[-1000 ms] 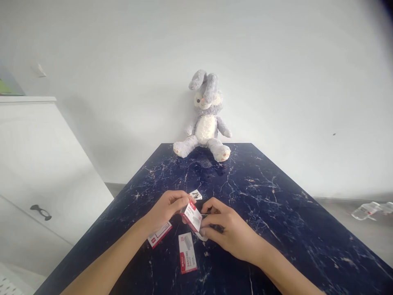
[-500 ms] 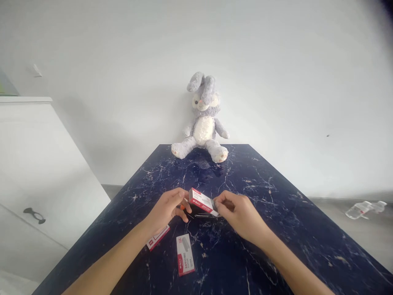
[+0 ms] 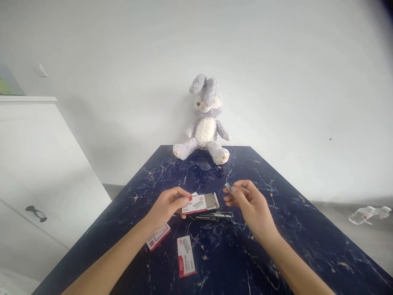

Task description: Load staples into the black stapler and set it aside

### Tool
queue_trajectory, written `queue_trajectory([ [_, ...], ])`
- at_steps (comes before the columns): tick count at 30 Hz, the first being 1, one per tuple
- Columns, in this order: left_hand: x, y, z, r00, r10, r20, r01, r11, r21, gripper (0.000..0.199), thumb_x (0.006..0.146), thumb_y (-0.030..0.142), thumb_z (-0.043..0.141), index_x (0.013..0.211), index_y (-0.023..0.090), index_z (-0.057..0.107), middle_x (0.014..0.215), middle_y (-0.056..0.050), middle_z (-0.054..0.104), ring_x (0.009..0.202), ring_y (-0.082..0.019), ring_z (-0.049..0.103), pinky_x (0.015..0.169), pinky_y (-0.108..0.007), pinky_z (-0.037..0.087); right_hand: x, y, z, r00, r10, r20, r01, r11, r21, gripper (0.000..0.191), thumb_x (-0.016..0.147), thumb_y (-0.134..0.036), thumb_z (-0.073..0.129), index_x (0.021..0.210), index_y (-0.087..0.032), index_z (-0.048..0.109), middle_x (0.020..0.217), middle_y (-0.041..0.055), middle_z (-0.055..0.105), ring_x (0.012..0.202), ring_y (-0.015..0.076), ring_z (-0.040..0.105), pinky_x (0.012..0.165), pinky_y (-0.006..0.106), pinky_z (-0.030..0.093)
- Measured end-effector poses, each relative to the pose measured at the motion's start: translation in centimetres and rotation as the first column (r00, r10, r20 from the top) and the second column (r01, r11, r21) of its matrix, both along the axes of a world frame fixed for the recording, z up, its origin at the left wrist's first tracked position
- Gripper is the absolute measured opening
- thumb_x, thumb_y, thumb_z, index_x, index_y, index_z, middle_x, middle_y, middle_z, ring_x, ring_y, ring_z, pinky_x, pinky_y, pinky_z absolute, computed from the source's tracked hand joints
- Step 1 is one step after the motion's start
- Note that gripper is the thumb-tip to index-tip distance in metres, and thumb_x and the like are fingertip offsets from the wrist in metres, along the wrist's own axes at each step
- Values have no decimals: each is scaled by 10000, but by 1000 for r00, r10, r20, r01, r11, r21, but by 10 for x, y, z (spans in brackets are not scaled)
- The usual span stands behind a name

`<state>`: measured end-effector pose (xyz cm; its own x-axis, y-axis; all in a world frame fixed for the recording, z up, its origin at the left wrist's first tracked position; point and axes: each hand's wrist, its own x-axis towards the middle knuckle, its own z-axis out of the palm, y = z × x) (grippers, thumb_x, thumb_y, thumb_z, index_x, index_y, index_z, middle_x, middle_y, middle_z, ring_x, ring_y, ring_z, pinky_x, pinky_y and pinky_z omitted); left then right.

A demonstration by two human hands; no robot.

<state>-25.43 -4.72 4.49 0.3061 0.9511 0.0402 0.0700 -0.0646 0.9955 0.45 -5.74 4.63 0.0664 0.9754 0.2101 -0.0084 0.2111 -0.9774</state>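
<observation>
Small grey metallic block (image 3: 227, 186), short and narrow, sits pinched between the thumb and fingertips of the right hand (image 3: 251, 207), at that hand's far left edge, raised above the dark blue marble-patterned table (image 3: 270, 254). From where I stand, the right hand is nearly closed on it, the other fingers curled beneath. To its left, clearly apart, the left hand (image 3: 168, 208) grips a white-and-red cardboard box (image 3: 193, 205) by its left end, thumb on top, fingers mostly hidden behind. The box's right end stands open, a pale inner tray (image 3: 211, 201) showing there. Just on the near side of the box lies a black-and-silver stapler (image 3: 215, 216). Nearer still, a flat white-and-red box with a grey picture on it (image 3: 186, 257) lies on the table, and left of it another white-and-red box with a red outline (image 3: 159, 237) is partly covered by the left forearm. A grey-and-white plush rabbit (image 3: 205, 123) sits at the far end.

Half a second ago the right hand was up against the box's right end; now it has drawn away to the right with the block, the tray is exposed, and more of the stapler shows.
</observation>
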Motion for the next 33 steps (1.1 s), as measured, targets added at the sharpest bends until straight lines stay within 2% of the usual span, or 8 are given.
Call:
queue_trajectory([
  [3,-1,1,-2,1000,20,8,-20,1000,14,278,856,443,675,947,180,682,1027,-86,689,768,-169,632,616,-273,566,7,5,4,957,98,-272,-139,981,-134,186,871,-396,642,980,-261,574,1043,33,684,874,193,682,825,335,573],
  [5,0,2,-4,1000,16,7,-17,999,32,273,860,439,672,956,184,687,1074,-92,686,768,-169,636,628,-287,569,7,5,4,935,158,-316,-234,947,-219,178,851,-391,657,929,-238,611,1084,49,669,910,195,677,838,312,567],
  [10,4,1,-8,1000,-21,22,18,995,99,232,870,399,675,952,184,699,1111,-87,662,743,-159,639,627,-306,577,-7,-3,1,944,313,-104,-329,918,-222,322,852,-485,649,854,-166,690,929,86,696,850,199,648,814,308,533],
  [20,7,-6,-7,963,-243,118,236,969,70,150,849,308,715,852,160,693,1136,-70,546,862,-186,648,675,-327,603,-10,-3,-1,958,249,139,-224,959,-173,303,841,-487,663,890,-200,749,825,21,712,770,166,603,727,265,481],
  [25,12,-10,-8,953,-264,148,260,964,50,201,806,319,756,840,165,633,1091,-51,515,905,-200,631,676,-331,608,-13,-9,4,912,343,227,-317,938,-143,324,884,-478,606,953,-210,773,822,19,719,759,168,603,709,276,472],
  [29,13,-15,-6,958,-270,-97,278,958,73,214,822,364,731,866,189,616,1023,-47,564,805,-170,636,616,-275,562,3,-4,10,902,398,168,-362,908,-209,263,874,-395,622,1013,-216,755,934,41,747,904,212,664,851,335,502],
  [31,13,-16,-6,911,-229,-343,307,931,196,179,845,368,700,849,196,650,979,-48,602,676,-126,593,577,-252,505,18,5,7,946,275,170,-233,945,-230,261,837,-364,664,1054,-234,725,997,50,748,979,236,674,916,374,503],
  [33,11,-15,-6,844,-103,-527,337,865,371,173,870,359,668,800,201,678,889,-43,630,619,-113,541,570,-251,450,35,17,-1,977,87,195,-45,977,-210,246,819,-370,680,1029,-243,701,1025,62,740,1015,255,678,970,415,495],
])
